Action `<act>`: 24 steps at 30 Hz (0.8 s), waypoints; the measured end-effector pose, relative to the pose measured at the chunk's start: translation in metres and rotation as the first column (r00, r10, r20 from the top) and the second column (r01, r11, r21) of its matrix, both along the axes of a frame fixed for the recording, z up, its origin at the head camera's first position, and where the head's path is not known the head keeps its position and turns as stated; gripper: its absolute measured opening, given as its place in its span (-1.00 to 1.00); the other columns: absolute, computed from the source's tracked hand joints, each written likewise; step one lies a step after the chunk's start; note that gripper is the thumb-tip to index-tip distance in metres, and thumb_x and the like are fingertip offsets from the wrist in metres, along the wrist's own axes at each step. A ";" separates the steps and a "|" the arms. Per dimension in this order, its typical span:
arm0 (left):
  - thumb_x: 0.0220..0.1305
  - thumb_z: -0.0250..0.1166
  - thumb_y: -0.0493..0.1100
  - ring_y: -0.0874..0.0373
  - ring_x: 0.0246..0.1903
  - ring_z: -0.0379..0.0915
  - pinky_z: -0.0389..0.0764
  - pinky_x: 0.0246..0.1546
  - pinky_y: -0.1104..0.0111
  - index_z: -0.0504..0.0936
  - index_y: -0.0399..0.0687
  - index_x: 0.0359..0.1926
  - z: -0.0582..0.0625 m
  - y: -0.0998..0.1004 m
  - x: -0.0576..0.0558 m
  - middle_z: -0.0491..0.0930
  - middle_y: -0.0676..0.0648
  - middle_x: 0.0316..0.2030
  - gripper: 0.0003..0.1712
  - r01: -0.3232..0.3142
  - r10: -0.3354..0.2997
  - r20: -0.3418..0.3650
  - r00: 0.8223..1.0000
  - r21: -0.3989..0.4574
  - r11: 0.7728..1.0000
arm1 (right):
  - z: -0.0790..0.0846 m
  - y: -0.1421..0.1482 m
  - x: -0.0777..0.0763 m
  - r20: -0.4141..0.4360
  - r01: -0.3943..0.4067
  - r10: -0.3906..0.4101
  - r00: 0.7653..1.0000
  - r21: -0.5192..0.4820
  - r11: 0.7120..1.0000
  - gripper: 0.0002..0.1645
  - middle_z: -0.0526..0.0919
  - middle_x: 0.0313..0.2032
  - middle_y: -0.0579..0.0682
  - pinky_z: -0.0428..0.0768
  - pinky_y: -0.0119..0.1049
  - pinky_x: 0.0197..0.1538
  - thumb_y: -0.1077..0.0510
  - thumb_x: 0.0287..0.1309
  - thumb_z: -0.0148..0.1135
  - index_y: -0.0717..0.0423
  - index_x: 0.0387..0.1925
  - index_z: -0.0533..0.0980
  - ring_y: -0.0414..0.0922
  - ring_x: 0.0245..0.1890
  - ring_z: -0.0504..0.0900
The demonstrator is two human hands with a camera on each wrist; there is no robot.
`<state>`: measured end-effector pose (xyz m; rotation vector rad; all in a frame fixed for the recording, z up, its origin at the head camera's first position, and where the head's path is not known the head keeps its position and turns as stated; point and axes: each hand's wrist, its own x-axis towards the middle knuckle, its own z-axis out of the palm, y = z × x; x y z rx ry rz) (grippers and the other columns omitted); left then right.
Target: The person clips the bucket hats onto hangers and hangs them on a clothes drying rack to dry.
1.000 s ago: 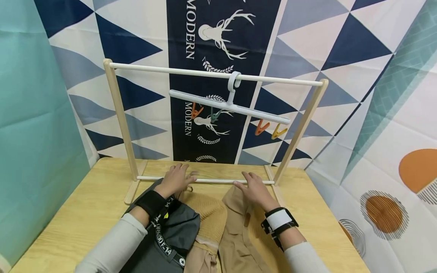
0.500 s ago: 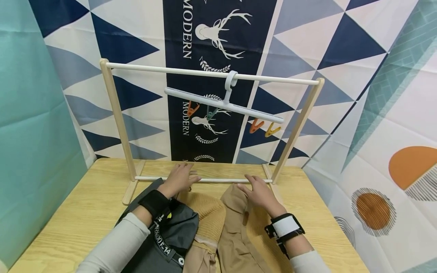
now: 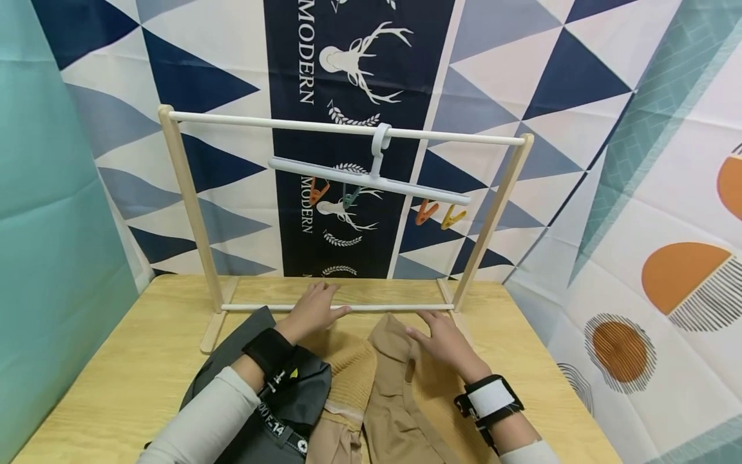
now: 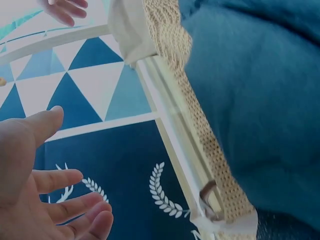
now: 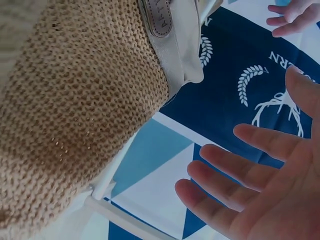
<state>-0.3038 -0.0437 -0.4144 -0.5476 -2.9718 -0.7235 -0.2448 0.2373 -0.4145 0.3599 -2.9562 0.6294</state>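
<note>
My left hand (image 3: 313, 312) hovers over the far edge of a dark grey cloth item (image 3: 232, 361) with a lettered strap, beside the rack's lower bar (image 3: 382, 308). Its fingers are spread and hold nothing in the left wrist view. My right hand (image 3: 446, 341) is above the far end of a tan cloth piece (image 3: 394, 386), fingers extended and apart in the right wrist view. Between the arms lies a tan woven item (image 3: 353, 367), its coarse weave (image 5: 85, 100) and a stitched label (image 5: 159, 17) showing in the right wrist view. Whether either hand touches cloth cannot be told.
A wooden rack (image 3: 191, 206) stands at the table's back. From its top bar (image 3: 243, 121) hangs a tilted pale blue hanger (image 3: 324, 172) with several clips, orange (image 3: 426, 211), green (image 3: 350, 195) and yellow (image 3: 452, 217). Patterned cloth (image 3: 232, 58) covers the wall behind the wooden table (image 3: 133, 348).
The head view has shifted, so the rack and hanger sit further left in it. Both hands have moved slightly right and nearer, still with extended fingers. The cloth items stay on the table.
</note>
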 end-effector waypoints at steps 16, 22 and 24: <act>0.32 0.22 0.20 -0.23 0.31 0.26 0.35 0.27 -0.05 0.36 -0.16 0.36 0.007 0.036 0.013 0.37 -0.30 0.29 -0.25 0.086 -0.087 -0.015 0.996 -0.043 0.995 | 0.000 0.018 0.024 -0.008 0.041 -0.041 0.999 0.008 0.999 -0.35 0.62 0.05 0.32 0.53 0.11 0.10 -0.08 0.29 0.21 0.39 0.15 0.48 0.24 0.06 0.60; 0.34 0.21 0.18 -0.22 0.30 0.28 0.35 0.28 0.00 0.36 -0.15 0.36 0.001 0.046 0.016 0.39 -0.29 0.26 -0.28 0.126 -0.126 -0.015 0.992 -0.021 0.992 | -0.006 0.025 0.032 0.010 0.078 -0.078 0.997 0.022 0.997 -0.36 0.62 0.02 0.35 0.56 0.11 0.03 -0.07 0.26 0.24 0.41 0.12 0.49 0.25 0.01 0.62; 0.35 0.20 0.17 -0.21 0.28 0.30 0.36 0.27 0.01 0.35 -0.15 0.36 -0.001 0.048 0.017 0.40 -0.28 0.25 -0.28 0.133 -0.134 -0.013 0.991 -0.027 0.991 | -0.008 0.025 0.033 0.025 0.080 -0.081 0.996 0.017 0.997 -0.36 0.64 0.00 0.34 0.58 0.09 -0.01 -0.06 0.24 0.26 0.41 0.10 0.50 0.23 -0.03 0.64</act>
